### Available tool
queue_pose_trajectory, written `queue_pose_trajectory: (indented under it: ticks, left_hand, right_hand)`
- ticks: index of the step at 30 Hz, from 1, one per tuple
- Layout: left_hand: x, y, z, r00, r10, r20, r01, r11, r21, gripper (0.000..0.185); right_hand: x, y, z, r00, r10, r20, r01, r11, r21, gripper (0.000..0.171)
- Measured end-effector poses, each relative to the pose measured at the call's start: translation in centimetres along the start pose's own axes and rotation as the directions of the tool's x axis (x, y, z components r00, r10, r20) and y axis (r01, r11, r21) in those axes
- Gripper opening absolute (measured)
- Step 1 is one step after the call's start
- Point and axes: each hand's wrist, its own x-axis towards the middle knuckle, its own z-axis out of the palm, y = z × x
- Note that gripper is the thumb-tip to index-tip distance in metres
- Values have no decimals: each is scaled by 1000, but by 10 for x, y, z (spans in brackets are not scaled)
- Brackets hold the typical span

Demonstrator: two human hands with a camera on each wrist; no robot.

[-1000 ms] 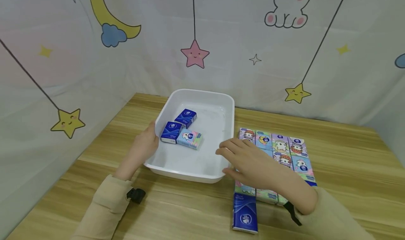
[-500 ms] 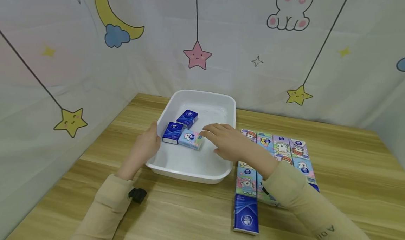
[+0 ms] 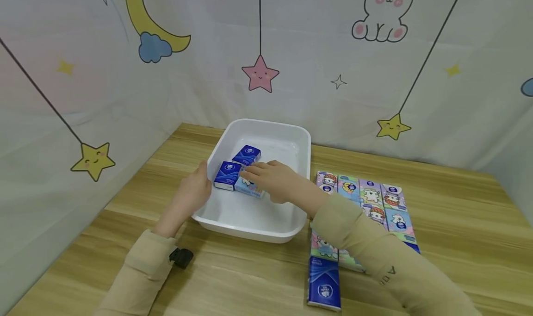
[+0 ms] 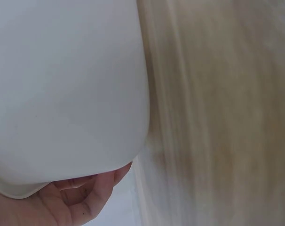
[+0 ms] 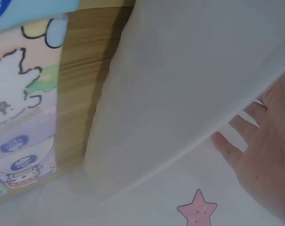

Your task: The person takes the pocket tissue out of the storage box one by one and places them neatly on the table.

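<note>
A small pastel tissue pack with a cartoon print [image 3: 248, 187] lies flat in the left half of the white rectangular plastic tray [image 3: 300, 140], its long axis running left to right and slightly toward the near side. Its right part is hidden under the right hand [image 3: 272, 179], whose fingers lie stretched and relaxed over the pack; whether they actually clasp it cannot be told. Touching its left end is a dark blue tissue pack [image 3: 227, 174], and just beyond that a second dark blue tissue pack [image 3: 246, 155] points toward the far right. The left hand [image 3: 192, 193] holds the tray's left rim, thumb over the edge; the left wrist view shows fingers [image 4: 81, 197] curled under the tray's wall [image 4: 67, 84]. To the right of the tray, on the light wooden table [image 3: 458, 223], rows of cartoon-printed tissue packs [image 3: 370, 193] lie side by side, partly covered by the beige right sleeve [image 3: 374, 251]. A lone dark blue pack [image 3: 323, 282] lies nearest, pointing near to far. The right wrist view is blurred and shows only the tray's wall, a printed pack and fingertips.
</note>
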Motion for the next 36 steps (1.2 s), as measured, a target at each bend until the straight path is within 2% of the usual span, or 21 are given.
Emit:
queue_pose_trajectory:
  ticks: [6, 13, 16, 26, 32, 36]
  left_hand:
    - [0, 0, 1, 1000, 2, -1, -2, 1000, 13, 52]
    - [-1, 1, 1, 1000, -13, 2, 13, 1000, 9, 53]
    - [-1, 1, 2, 1000, -11, 0, 11, 1000, 3, 53]
    - [0, 1, 2, 1000, -10, -12, 10, 1000, 2, 53]
    - [-1, 2, 1, 1000, -6, -21, 6, 1000, 7, 52]
    - [0, 1, 2, 1000, 3, -28, -3, 1000, 4, 52]
  right_hand:
    - [14, -3, -2, 999, 5, 51, -4, 1000, -19, 83]
    - [24, 1, 10, 995, 13, 103, -20, 998, 61, 77]
    - [24, 3, 14, 995, 18, 102, -26, 997, 79, 74]
    - [22, 2, 16, 999, -5, 43, 5, 1000, -20, 75]
    - [20, 1, 15, 998, 20, 67, -25, 997, 68, 78]
    - [18, 1, 15, 997, 32, 69, -36, 998, 50, 80]
